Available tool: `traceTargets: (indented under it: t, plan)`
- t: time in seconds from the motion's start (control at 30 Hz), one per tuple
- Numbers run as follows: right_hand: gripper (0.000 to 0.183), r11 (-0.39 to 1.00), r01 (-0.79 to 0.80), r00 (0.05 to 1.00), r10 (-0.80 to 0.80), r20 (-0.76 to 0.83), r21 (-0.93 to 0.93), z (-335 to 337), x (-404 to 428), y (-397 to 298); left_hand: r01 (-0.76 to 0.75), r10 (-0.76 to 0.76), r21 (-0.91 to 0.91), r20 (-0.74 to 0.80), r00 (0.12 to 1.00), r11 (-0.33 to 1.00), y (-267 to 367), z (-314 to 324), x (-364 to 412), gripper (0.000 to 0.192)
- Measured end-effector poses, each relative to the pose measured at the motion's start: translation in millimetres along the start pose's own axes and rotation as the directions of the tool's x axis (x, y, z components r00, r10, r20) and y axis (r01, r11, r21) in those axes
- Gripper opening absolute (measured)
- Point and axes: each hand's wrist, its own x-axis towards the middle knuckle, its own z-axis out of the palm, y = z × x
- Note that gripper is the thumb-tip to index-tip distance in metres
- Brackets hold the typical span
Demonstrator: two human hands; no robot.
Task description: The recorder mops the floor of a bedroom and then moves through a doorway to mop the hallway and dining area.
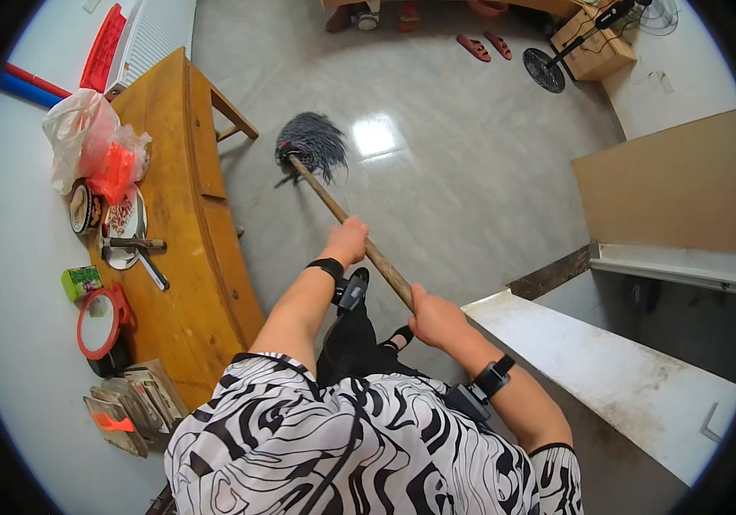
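Observation:
A string mop with a long wooden handle (323,192) slants across the view, its dark grey strands (313,143) spread on the tiled floor (445,193). My left hand (347,241) grips the handle about midway down. Closer to my body, my right hand (439,318) is closed around the upper part of the handle. Both wrists wear black straps with small devices. The mop head lies just right of the wooden desk's far leg, near a bright reflection on the tiles.
Along my left runs a wooden desk (175,257) bearing plastic bags (88,138), a hammer (136,243) and a red-rimmed round mirror (99,324). An open white door (606,367) stands at right. Farther off are red slippers (474,47) and a standing fan (545,69).

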Motion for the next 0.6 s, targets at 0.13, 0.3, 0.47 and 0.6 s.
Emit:
traceTargets:
  t: [0.13,0.3,0.47,0.6]
  plan:
    - [0.037,0.994,0.029,1.0,-0.029,0.004,-0.11,7.2,-20.5,4.6,0.03,-0.034,-0.094,-0.04,0.999,0.995,12.2,20.4,-24.3,0.03]
    - [0.04,0.992,-0.045,0.999,0.046,0.006,-0.117,29.0,-115.1,60.6,-0.117,0.119,-0.09,0.023,0.993,0.989,99.2,69.2,-59.7,0.03]
    - [0.05,0.974,-0.212,0.977,0.212,-0.018,-0.075,72.7,-254.9,121.2,-0.406,0.413,-0.076,0.211,0.886,0.911,233.6,113.2,-112.9,0.029]
    - [0.053,0.912,-0.409,0.912,0.408,0.037,0.024,92.8,-369.2,143.3,-0.625,0.634,-0.13,0.268,0.726,0.77,338.3,138.5,-168.5,0.024]
